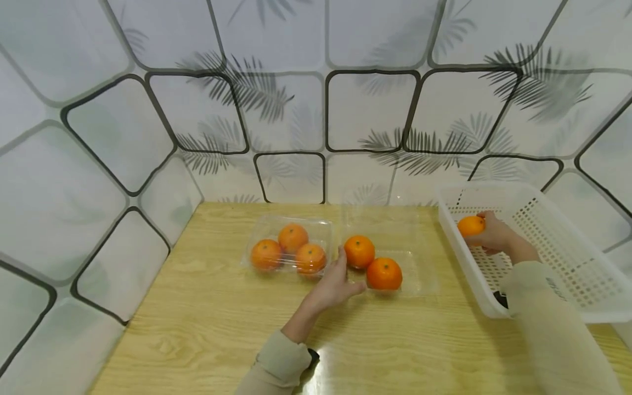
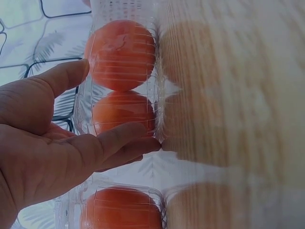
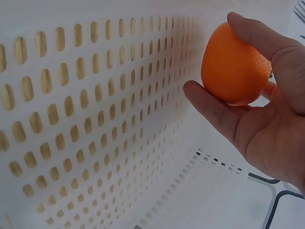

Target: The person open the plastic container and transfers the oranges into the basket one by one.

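My right hand point(image 1: 495, 235) grips an orange point(image 3: 236, 64) between thumb and fingers, inside the white plastic basket point(image 1: 461, 274). My left hand point(image 1: 336, 283) lies at the near left corner of a clear plastic box point(image 1: 417, 274), thumb and fingers spread. Two oranges sit in that box, one orange point(image 1: 359, 252) at the back and another orange point(image 1: 384, 274) in front. In the left wrist view the fingers point(image 2: 119, 140) overlap the box side; whether they touch it I cannot tell.
Left of my left hand stands a second clear plastic box point(image 1: 261, 225) holding three oranges, its lid apparently down. The open box's transparent lid point(image 1: 377, 216) stands raised at the back. A patterned wall point(image 1: 291, 115) borders the wooden table point(image 1: 212, 329).
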### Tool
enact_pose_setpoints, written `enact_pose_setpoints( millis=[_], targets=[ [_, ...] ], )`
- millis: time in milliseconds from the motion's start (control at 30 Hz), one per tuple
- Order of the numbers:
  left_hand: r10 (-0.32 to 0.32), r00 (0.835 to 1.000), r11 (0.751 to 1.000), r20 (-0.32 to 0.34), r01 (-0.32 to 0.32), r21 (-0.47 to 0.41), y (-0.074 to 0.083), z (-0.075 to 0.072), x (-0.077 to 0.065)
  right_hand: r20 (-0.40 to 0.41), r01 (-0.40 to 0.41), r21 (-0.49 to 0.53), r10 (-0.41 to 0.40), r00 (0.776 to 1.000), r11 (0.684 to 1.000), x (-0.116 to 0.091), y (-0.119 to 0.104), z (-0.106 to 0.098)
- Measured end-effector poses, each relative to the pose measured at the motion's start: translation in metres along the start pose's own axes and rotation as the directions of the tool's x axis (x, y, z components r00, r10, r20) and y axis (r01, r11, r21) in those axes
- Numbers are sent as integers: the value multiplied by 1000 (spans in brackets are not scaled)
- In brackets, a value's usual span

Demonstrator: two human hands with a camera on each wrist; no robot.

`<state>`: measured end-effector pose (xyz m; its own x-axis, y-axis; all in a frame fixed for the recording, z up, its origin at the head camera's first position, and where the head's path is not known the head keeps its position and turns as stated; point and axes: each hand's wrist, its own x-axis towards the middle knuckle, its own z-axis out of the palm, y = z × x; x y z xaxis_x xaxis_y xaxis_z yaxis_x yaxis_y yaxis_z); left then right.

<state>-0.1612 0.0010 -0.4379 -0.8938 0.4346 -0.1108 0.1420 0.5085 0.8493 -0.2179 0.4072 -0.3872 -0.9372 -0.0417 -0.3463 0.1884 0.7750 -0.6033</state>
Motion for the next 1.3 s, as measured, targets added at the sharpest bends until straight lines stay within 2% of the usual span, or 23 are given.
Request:
enact_pose_setpoints(
  millis=[267,633,900,1033,1300],
  targets=[
    [-10,1000,1000,11,10,1,2,-5,4,-4,-18,36,18,1000,999,5,0,4],
    [-34,999,999,18,33,4,0,-5,3,-35,29,-34,-30,999,999,20,13,14],
    [-43,999,999,20,43,19,0,-3,0,-101,49,-129,-62,993,990,25,7,17],
    [-35,999,999,17,35,37,-1,-2,0,-95,31,-111,-42,995,993,27,8,17],
    [-31,999,999,20,31,9,0,-3,-2,-82,-7,-58,2,997,998,32,12,15]
  ],
)
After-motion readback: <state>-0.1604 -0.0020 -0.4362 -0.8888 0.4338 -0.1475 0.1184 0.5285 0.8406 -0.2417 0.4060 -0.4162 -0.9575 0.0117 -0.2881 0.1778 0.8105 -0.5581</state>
